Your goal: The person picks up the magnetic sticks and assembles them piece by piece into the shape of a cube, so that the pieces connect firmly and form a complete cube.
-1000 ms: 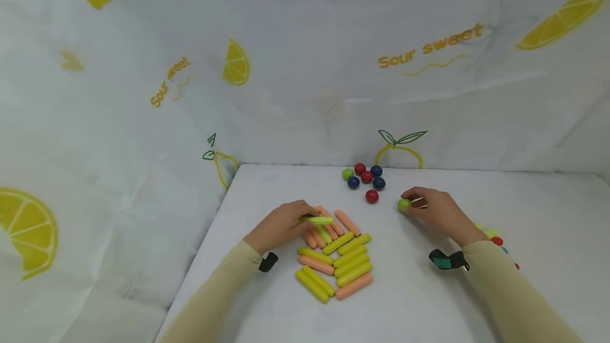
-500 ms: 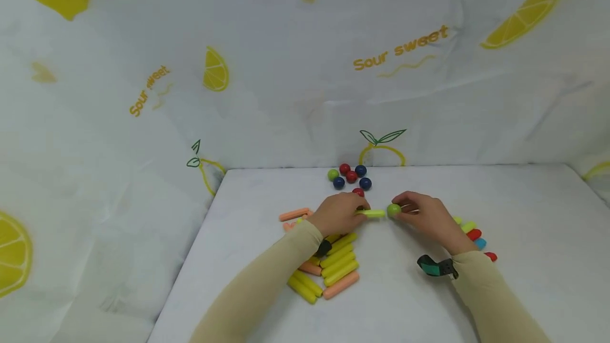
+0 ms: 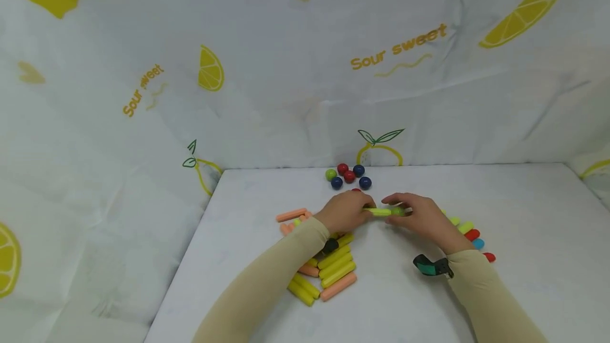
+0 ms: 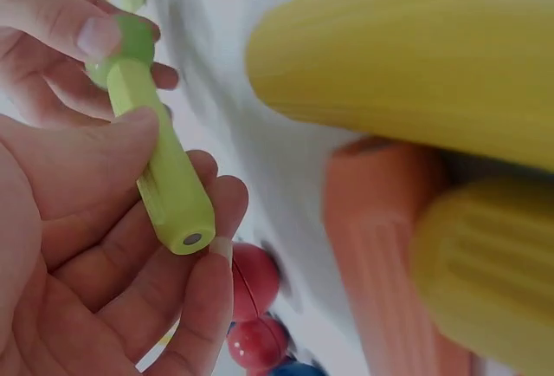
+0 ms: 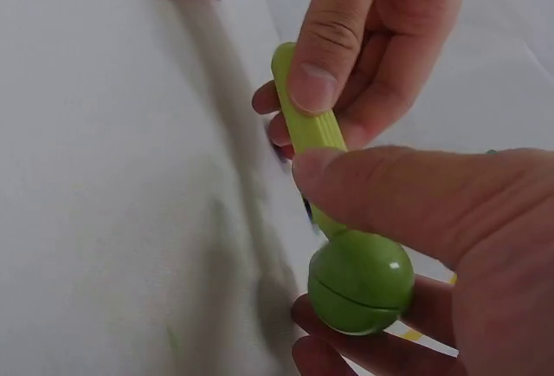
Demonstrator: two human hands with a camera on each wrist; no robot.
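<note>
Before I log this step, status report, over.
Left grip holds light-green rod. Right grip holds green ball. Rod end against ball. Nothing visible wedged between.

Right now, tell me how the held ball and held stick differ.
The held ball is round; the held stick is long and straight. The ball is a deeper green, the stick a yellower one. The ball shows a seam line, the stick lengthwise grooves. Both are green, handheld and touching.
</note>
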